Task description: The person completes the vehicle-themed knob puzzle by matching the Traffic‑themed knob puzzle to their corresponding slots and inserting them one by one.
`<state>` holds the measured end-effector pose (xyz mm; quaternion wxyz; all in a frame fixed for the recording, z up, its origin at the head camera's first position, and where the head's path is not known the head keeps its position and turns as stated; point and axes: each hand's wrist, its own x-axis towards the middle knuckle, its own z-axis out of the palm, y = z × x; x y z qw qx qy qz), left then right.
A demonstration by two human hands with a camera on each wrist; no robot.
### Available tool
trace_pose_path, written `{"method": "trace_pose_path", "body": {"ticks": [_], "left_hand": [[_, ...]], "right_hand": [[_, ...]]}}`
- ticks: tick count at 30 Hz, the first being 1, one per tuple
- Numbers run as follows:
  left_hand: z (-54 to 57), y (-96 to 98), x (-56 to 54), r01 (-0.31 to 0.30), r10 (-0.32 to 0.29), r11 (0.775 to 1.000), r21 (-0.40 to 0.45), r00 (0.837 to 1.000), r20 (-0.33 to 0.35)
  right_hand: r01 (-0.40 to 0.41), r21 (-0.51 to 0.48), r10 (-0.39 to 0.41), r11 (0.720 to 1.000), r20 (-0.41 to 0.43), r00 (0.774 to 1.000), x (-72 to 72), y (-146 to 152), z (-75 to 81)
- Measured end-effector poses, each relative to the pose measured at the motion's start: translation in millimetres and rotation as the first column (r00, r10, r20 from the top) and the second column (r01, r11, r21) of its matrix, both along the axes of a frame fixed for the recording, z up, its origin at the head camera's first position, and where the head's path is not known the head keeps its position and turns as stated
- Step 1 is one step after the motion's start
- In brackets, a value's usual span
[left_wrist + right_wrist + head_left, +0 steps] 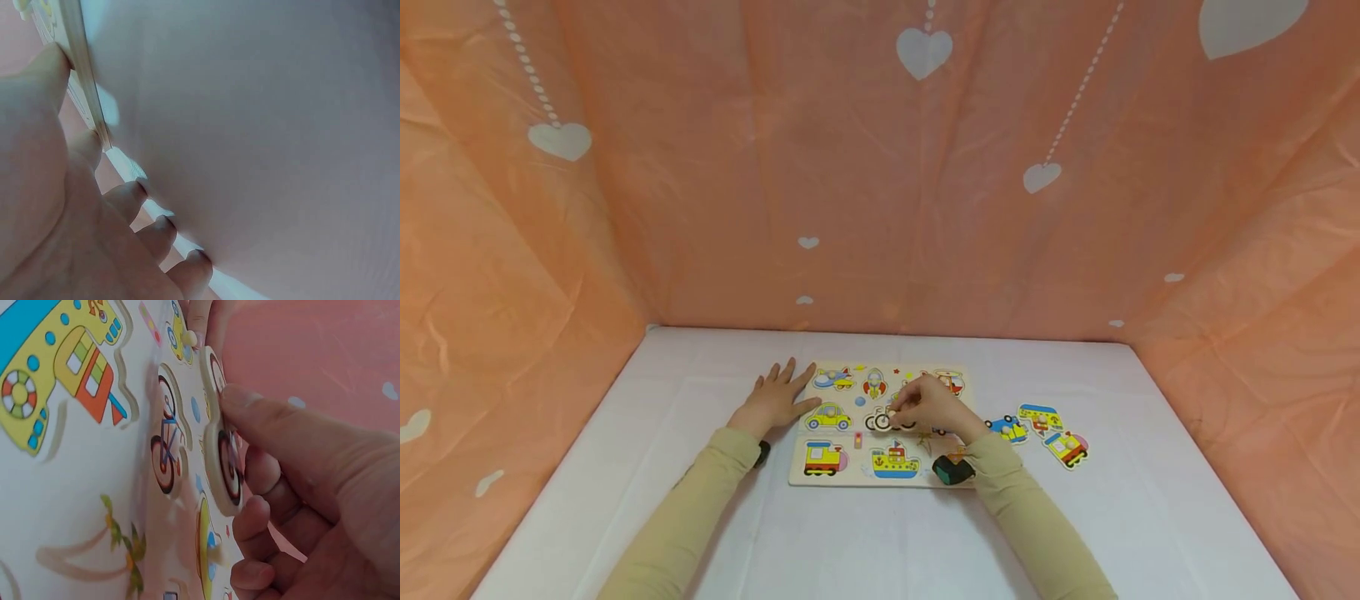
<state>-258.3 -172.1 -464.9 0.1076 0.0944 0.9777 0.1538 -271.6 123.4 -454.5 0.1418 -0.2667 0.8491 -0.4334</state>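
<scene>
My right hand (936,406) pinches a wooden bicycle puzzle piece (215,434) between thumb and fingers. The piece is tilted up just over the puzzle board (857,481), beside the board's matching bicycle recess (165,431). At the board's left edge, my left hand (777,404) lies with fingers spread. Its thumb and forefinger touch the board's edge in the left wrist view, while the other fingertips rest on the table. A yellow car piece (827,416), a plane piece (833,379) and a rocket piece (874,383) sit in the board.
Right of the board lie a blue vehicle piece (1009,429), a ship piece (1040,413) and a train piece (1066,450). The board's lower row shows a train picture (823,458) and a ship picture (895,461). Orange curtains (880,183) surround the white table (880,542).
</scene>
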Motion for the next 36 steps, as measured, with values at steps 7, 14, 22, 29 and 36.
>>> {"method": "trace_pose_path", "body": {"ticks": [7,14,22,29,36], "left_hand": [[-0.6,-1.5,1.7,-0.003,0.003,1.000,0.005,1.000,-0.003],[0.1,-1.7,1.4,-0.001,0.001,1.000,-0.013,1.000,-0.005],[0.3,-1.1,1.2,0.002,-0.002,1.000,-0.006,1.000,-0.012],[-0.6,-1.7,-0.2,0.008,-0.008,1.000,-0.012,1.000,-0.022],[0.6,-1.8,1.3,0.000,0.000,1.000,0.000,1.000,-0.006]], "right_hand": [[0.027,0.021,-0.027,0.999,0.016,1.000,-0.7,-6.7,-0.2],[0.031,0.018,-0.032,0.999,0.025,0.999,-5.0,-9.6,-6.1],[0.056,0.021,-0.056,0.998,0.041,0.998,-8.4,-13.6,-15.0],[0.067,0.001,-0.067,0.998,0.051,0.996,-4.7,-17.0,-13.3],[0.086,-0.073,-0.075,0.994,0.137,0.988,-1.4,-21.0,-16.2]]}}
